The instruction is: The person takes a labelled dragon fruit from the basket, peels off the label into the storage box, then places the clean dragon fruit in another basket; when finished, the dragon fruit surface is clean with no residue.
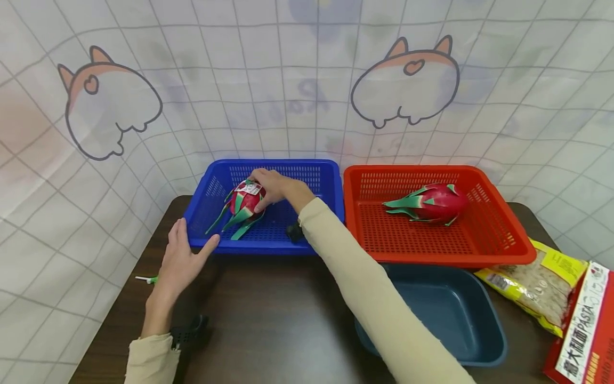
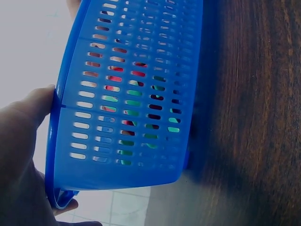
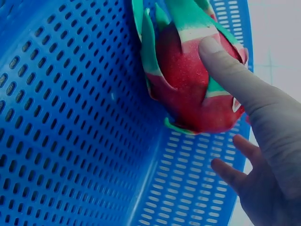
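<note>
Inside the blue basket (image 1: 268,248), my right hand (image 1: 274,188) grips a red dragon fruit (image 1: 249,200) with green leaf tips and a white label. Its thumb (image 3: 230,70) lies across the red skin in the right wrist view, while lower fingers extend beside the fruit. My left hand (image 1: 181,262) spreads at the basket's near left corner, thumb toward the front rim and straight fingers along the left side. Through the slotted wall (image 2: 127,94), red and green patches of the fruit show in the left wrist view.
An orange-red basket (image 1: 412,258) stands to the right with another dragon fruit (image 1: 441,203) in it. In front is a dark blue tub (image 1: 446,314), partly behind my right sleeve. A yellow-edged bag (image 1: 542,282) and a red pasta box (image 1: 582,330) lie at the right.
</note>
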{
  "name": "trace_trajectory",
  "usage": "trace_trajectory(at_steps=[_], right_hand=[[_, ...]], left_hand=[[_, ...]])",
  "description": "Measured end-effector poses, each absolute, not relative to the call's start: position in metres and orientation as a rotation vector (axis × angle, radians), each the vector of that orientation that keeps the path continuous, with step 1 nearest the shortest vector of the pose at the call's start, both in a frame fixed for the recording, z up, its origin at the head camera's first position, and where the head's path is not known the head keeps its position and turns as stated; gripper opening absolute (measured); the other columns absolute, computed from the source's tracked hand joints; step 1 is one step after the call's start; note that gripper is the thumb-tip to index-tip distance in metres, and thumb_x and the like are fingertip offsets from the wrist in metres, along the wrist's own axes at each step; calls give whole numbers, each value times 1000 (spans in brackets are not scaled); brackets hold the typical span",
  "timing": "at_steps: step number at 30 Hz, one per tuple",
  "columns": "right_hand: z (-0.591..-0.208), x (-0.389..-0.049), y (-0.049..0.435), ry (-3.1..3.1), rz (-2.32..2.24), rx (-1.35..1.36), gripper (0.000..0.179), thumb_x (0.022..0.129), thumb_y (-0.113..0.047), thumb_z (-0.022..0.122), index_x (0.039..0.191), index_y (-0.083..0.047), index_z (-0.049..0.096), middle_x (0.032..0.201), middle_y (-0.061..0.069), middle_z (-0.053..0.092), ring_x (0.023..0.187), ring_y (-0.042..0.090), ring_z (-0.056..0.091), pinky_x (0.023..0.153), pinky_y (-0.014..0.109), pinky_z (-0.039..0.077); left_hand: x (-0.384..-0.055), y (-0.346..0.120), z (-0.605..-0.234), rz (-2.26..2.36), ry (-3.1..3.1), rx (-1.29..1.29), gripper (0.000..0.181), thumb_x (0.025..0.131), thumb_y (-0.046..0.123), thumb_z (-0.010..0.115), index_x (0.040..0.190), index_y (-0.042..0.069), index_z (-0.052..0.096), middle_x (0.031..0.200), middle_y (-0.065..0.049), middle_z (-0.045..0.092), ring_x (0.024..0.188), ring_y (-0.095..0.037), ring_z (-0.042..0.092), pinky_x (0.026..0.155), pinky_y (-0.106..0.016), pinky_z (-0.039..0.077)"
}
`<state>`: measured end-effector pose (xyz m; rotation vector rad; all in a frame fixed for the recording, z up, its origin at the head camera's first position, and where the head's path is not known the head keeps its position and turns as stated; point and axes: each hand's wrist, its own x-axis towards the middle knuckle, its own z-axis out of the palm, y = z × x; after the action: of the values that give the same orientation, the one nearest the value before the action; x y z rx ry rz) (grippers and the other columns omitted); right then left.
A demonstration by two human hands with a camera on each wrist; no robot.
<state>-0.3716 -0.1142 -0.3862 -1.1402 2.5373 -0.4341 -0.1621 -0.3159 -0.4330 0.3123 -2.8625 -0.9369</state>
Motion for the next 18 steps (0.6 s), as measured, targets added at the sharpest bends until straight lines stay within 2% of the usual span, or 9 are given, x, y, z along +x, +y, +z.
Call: trace_trajectory(at_steps=[6, 10, 14, 16, 18], right_hand=[[-381, -368, -114, 2479, -487, -1112, 79, 81, -33, 78, 139, -10, 30, 142, 9, 45, 126, 19, 48, 104, 30, 45], [-376, -365, -115, 2514, -438, -1054, 81, 80, -34, 79, 140, -13, 29, 137, 9, 48, 121, 21, 50, 100, 32, 47], [-376, -367, -117, 2562, -318, -1009, 90, 81, -41, 77, 150, -18, 24, 151, 6, 36, 137, 26, 36, 110, 41, 40], [-377, -369, -117, 2577, -225, -1000, 91, 83, -47, 73, 154, -22, 22, 158, 4, 26, 146, 28, 25, 115, 44, 35], [-377, -369, -115, 2573, -150, -1000, 89, 84, -51, 69, 155, -25, 22, 161, 4, 19, 148, 29, 21, 117, 46, 32]], left_hand=[[-162, -316, -433, -927, -2857, 303, 106, 89, 65, 50, 155, 2, -3, 160, -27, 3, 141, -54, 18, 106, -74, 22], [-163, -316, -433, -920, -2855, 312, 106, 89, 66, 50, 155, 2, -2, 160, -27, 3, 141, -55, 19, 107, -74, 22], [-163, -314, -433, -916, -2853, 333, 106, 89, 66, 50, 155, 3, -2, 160, -27, 3, 140, -55, 19, 107, -74, 20], [-163, -314, -433, -908, -2858, 343, 106, 89, 67, 49, 155, 3, -2, 160, -27, 4, 140, -56, 19, 107, -75, 19], [-163, -314, -433, -900, -2865, 348, 105, 89, 67, 49, 155, 3, -3, 160, -27, 3, 140, -56, 18, 107, -75, 19]])
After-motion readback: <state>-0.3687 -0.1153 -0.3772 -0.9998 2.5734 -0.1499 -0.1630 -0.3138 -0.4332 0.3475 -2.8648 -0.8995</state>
